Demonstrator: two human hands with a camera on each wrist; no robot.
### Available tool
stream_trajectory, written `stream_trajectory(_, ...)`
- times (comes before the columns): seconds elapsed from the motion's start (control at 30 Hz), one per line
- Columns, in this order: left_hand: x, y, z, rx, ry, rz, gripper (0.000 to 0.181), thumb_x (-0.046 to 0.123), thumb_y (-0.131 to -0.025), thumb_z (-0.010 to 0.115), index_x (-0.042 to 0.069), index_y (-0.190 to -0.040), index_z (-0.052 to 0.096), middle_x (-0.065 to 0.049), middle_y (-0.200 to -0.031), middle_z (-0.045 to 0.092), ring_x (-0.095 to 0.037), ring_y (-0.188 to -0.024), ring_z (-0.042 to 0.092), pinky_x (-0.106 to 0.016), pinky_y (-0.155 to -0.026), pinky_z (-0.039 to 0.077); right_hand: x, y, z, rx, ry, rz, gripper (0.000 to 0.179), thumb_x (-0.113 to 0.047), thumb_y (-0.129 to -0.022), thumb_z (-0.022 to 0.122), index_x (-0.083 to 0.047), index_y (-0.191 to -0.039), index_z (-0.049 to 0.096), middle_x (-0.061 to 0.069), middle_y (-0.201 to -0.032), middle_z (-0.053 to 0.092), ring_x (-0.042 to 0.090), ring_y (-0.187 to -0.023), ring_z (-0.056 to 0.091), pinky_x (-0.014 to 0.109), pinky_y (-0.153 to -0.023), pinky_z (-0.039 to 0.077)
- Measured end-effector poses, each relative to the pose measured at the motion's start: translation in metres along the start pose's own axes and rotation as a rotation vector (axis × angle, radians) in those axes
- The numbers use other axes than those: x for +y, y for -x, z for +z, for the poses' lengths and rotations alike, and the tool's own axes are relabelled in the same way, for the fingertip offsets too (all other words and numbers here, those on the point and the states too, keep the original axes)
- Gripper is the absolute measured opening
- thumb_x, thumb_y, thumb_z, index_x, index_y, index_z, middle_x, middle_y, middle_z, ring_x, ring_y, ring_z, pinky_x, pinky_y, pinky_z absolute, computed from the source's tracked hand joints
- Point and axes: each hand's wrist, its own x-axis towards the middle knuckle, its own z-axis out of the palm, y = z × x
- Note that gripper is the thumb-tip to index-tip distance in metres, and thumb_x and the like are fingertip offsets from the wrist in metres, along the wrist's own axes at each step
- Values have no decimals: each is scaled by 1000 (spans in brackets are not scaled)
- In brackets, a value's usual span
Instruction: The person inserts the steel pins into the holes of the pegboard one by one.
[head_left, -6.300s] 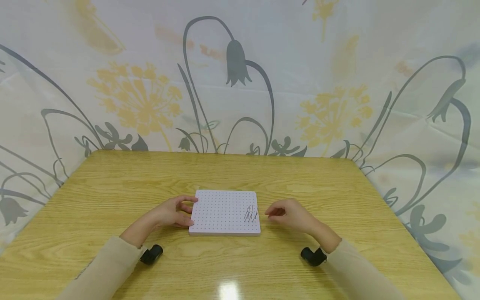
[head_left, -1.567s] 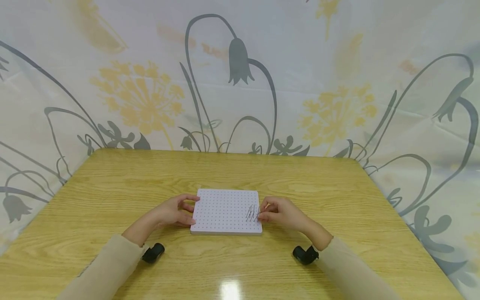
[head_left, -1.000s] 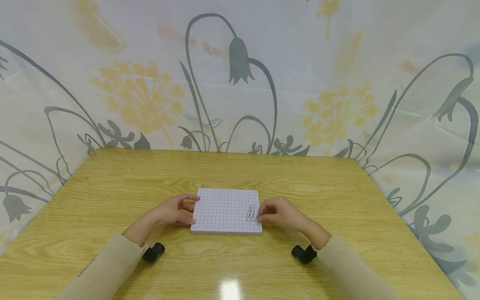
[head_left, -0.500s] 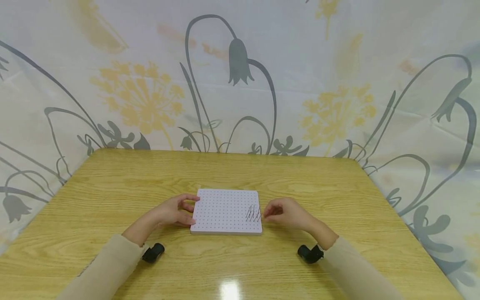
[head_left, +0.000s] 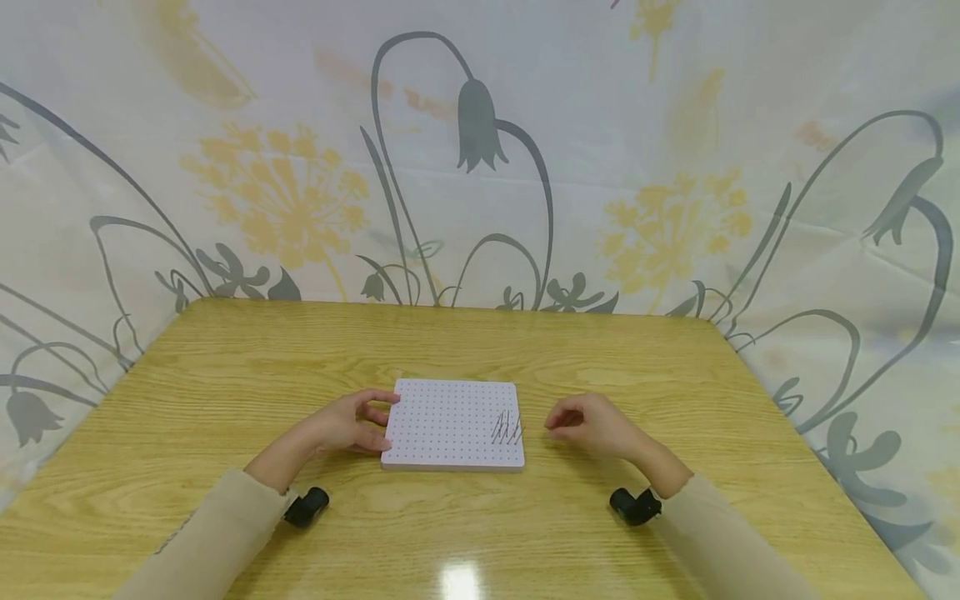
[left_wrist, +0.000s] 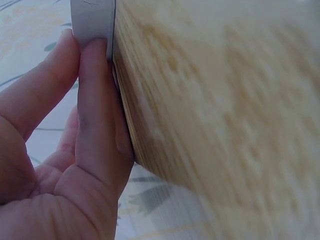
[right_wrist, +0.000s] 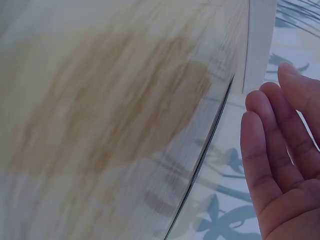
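A white board (head_left: pixel 442 421) dotted with rows of small holes lies flat on the table. Several thin, dark metal pins (head_left: pixel 506 429) stand slanted in its right part, nearest the right edge. My left hand (head_left: pixel 347 423) rests against the board's left edge, index fingertip near the far corner and thumb near the front corner. In the left wrist view, the thumb lies along the board's side (left_wrist: pixel 92 20). My right hand (head_left: pixel 596 427) hovers just right of the board with nothing in it, fingers loosely bent. Its fingertips (right_wrist: pixel 252 130) are apart from the board's side (right_wrist: pixel 260 45).
The yellow wood-grain table (head_left: pixel 465 342) stretches behind and around the board. Patterned fabric (head_left: pixel 480 208) with flowers hangs along its back and sides. A black wrist camera (head_left: pixel 306 507) sits by the left sleeve, another wrist camera (head_left: pixel 633 506) by the right.
My right hand worked at the pins by the board's right edge, let go and drew back to the right. One more slanted pin shows there. My left hand stays put.
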Motion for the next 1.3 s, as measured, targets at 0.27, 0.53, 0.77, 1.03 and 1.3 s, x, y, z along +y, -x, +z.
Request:
stream_trajectory(0.27, -1, -1, 0, -8, 11, 1, 69, -5, -76, 73, 0, -137, 40, -20, -110, 47, -22, -84, 57, -33, -72, 52, 11, 3, -7, 4, 42, 1, 5, -9, -80, 73, -7, -82, 69, -6, -79, 64, 7, -72, 58, 25, -66, 49)
stream_trajectory(0.53, -1, -1, -1, -21, 22, 3, 70, -6, -76, 73, -1, -137, 39, -21, -111, 47, -21, -84, 57, -33, -73, 52, 21, 5, -12, -29, 68, -30, 6, -7, -80, 73, -4, -82, 68, -1, -81, 64, 9, -74, 56, 25, -67, 49)
stream_trajectory(0.77, -1, -2, -1, -9, 9, -1, 70, -6, -76, 73, 0, -137, 40, -20, -110, 48, -21, -83, 57, -33, -72, 52, 24, 4, -17, -119, 8, 48, 4, -4, -82, 69, -1, -81, 67, -1, -79, 62, 7, -70, 54, 24, -65, 48)
stream_trajectory(1.03, -2, -2, -1, -9, 23, -4, 70, -7, -76, 72, -1, -137, 39, -21, -109, 47, -21, -84, 59, -33, -72, 52, 20, 3, -17, -180, 24, 72, 6, -5, -87, 64, -1, -82, 64, -1, -78, 60, 8, -68, 48, 24, -63, 43)
stream_trajectory(1.3, -1, -1, -1, -10, 19, -6, 70, -6, -76, 72, 0, -137, 39, -21, -110, 46, -21, -84, 58, -33, -72, 52, 22, 4, -20, -216, -10, 83, 10, -8, -93, 56, 0, -89, 62, 0, -84, 58, 10, -71, 46, 25, -67, 41)
